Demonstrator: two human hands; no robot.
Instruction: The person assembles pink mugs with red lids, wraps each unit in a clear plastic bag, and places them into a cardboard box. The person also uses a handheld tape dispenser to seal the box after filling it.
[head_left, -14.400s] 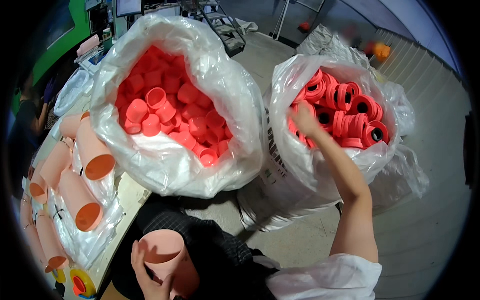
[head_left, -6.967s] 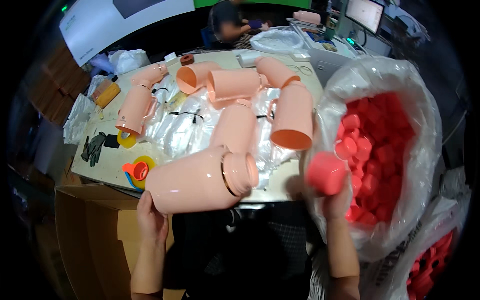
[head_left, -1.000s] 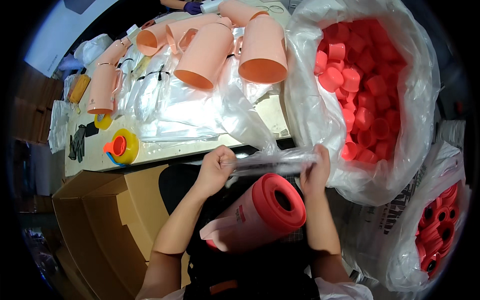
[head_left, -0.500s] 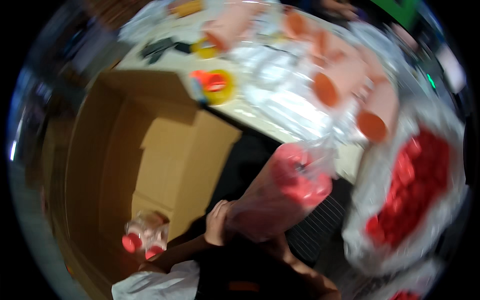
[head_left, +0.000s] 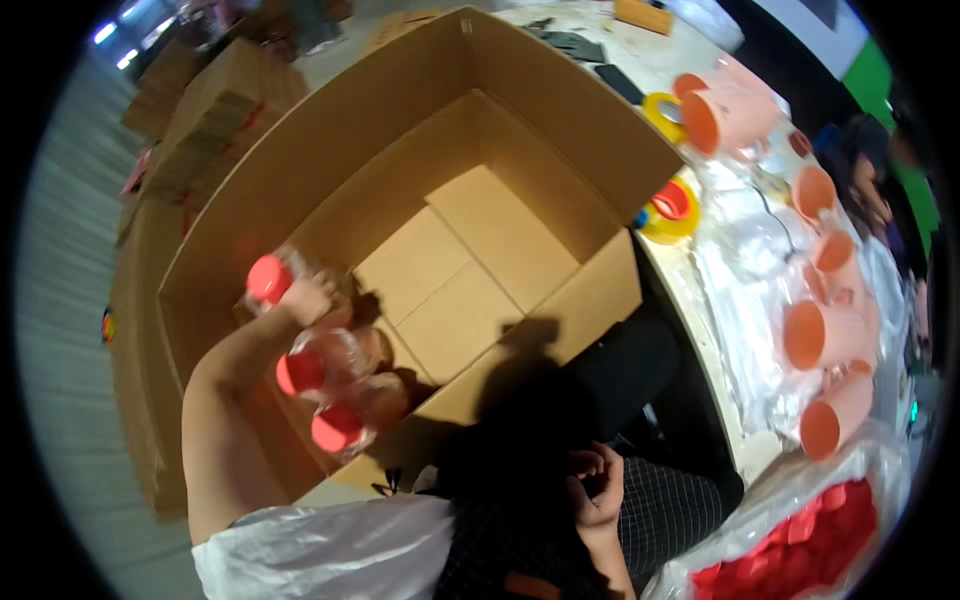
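My left hand [head_left: 312, 298] reaches down into a big open cardboard box [head_left: 560, 110], its fingers closed on a clear plastic container with a red lid [head_left: 270, 279]. Beside it, along the near left wall of the box, lie a second clear container [head_left: 340, 358] and a third clear container [head_left: 380, 400], both also red-lidded. Part of the held container is hidden by the hand. My right hand [head_left: 597, 485] hovers near my lap, its fingers loosely curled and apart, with nothing visible in them.
A white table [head_left: 705, 300] to the right carries several pink cylinders [head_left: 825, 335], clear plastic bags [head_left: 745, 250] and yellow tape rolls [head_left: 672, 205]. A plastic-lined container of red pieces [head_left: 800, 540] stands at lower right. Stacked cartons [head_left: 215, 95] stand at far left.
The view has swung left toward the box. The plastic-wrapped pink object held before me is gone from there. My left hand has moved into the box, where three red lids now show instead of two.
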